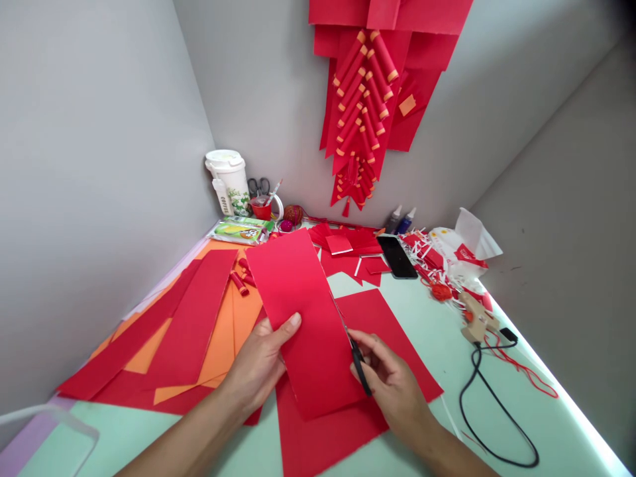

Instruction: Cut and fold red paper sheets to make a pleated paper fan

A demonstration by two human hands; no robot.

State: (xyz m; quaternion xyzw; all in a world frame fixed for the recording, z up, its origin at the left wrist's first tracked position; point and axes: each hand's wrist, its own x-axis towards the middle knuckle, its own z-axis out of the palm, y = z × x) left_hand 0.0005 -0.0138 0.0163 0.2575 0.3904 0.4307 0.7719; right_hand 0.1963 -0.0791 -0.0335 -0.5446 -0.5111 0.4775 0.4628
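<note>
My left hand grips a red paper sheet by its left edge, thumb on top and fingers underneath. The sheet is held above the table. In my right hand is a pair of black-handled scissors, its blades at the sheet's right edge and partly hidden by it. A larger red sheet lies on the table beneath both hands. To the left, several red strips and orange sheets overlap on the table. Small red paper rolls lie just behind the left hand.
A glue gun with a looped black cord lies at the right. Behind it are paper scraps and a phone. A white cup stands in the back left corner. A red firecracker decoration hangs on the wall.
</note>
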